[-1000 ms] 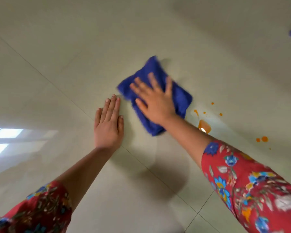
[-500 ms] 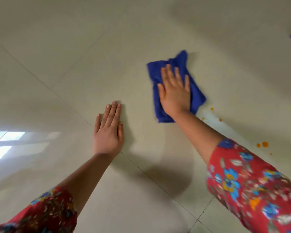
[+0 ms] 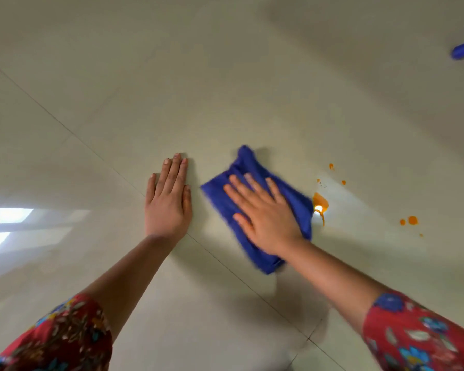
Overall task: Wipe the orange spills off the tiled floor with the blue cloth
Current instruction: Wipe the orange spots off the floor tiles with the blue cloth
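Right grip (image 3: 265,220) lay flat, fingers spread, pressing blue cloth (image 3: 295,202) onto tiled floor (image 3: 225,89). Largest orange spill (image 3: 319,201) sat just beside cloth's right edge; smaller drops (image 3: 412,220) farther right. Left grip (image 3: 168,204) rested flat on floor, fingers straight, on side away from spills.

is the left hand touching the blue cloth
Apart. The head view shows bare tile between the left hand and the blue cloth; only the right hand presses on it.

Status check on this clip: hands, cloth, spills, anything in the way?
Left hand flat on floor, open. Right hand open, pressing blue cloth. Orange puddle at cloth's right edge, drops beyond, unwiped. Path clear.
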The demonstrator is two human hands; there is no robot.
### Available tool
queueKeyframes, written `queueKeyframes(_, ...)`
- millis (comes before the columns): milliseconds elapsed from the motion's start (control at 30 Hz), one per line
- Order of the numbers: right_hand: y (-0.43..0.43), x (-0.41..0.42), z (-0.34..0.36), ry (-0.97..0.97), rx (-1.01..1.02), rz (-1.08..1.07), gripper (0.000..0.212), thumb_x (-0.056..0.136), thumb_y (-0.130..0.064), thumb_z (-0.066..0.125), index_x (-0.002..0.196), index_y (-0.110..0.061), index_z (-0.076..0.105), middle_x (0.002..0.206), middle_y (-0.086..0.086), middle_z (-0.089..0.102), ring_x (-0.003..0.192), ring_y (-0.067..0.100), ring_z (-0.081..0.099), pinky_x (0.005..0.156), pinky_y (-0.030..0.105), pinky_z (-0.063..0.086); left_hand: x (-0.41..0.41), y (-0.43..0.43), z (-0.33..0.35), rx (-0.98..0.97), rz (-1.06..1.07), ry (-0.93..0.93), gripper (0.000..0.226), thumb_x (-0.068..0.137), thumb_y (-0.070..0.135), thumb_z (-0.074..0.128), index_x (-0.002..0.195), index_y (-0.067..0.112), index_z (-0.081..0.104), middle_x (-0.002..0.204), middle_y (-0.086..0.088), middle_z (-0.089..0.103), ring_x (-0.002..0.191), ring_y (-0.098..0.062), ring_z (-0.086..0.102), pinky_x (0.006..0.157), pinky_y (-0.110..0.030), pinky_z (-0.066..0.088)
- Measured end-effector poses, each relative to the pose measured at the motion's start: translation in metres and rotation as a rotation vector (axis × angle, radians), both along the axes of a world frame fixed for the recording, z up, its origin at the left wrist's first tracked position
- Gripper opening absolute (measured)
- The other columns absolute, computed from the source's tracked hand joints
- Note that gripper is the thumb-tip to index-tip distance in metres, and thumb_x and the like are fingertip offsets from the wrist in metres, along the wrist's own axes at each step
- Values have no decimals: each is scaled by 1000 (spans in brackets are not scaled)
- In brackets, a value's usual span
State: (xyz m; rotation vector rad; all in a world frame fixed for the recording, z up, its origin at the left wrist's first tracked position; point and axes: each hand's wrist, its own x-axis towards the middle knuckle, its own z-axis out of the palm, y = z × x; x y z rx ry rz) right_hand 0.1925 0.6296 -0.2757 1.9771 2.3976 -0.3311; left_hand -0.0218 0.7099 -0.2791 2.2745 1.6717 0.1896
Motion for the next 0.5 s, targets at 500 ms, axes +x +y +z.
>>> queueKeyframes(500,37,72,-1,-84,41,-495,59,97,-42,16,154,-27,21,162,-4,18,149,21,17,118,47,9,21,14,1,-5,-12,-74,55,98,24,22,152,21,21,160,5,15,148,-12,8,120,-37,8)
